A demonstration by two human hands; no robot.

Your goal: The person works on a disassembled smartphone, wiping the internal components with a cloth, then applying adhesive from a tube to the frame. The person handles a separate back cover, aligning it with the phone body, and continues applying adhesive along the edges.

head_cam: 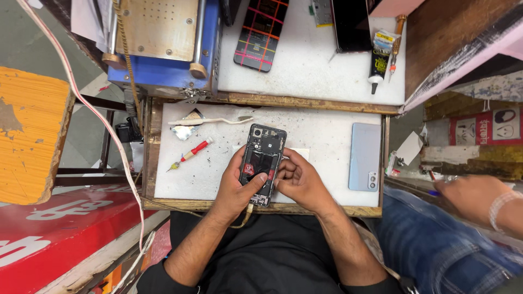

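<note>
An opened phone (pixel 262 158) with its back cover off and dark inner parts showing lies on the white worktop (pixel 321 136) near its front edge. My left hand (pixel 235 188) holds the phone's left side, thumb pressed on its lower part. My right hand (pixel 298 179) rests against the phone's right edge with fingers curled; I cannot tell whether it holds a small tool. A light blue phone back cover (pixel 364 156) lies face down to the right.
A red-handled screwdriver (pixel 190 154), a white toothbrush (pixel 210 121) and a foil scrap lie left of the phone. On the upper shelf sit a blue machine (pixel 163 43), a grid-patterned phone (pixel 260 34) and a glue tube (pixel 379 57). Another person's hand (pixel 474 196) is at right.
</note>
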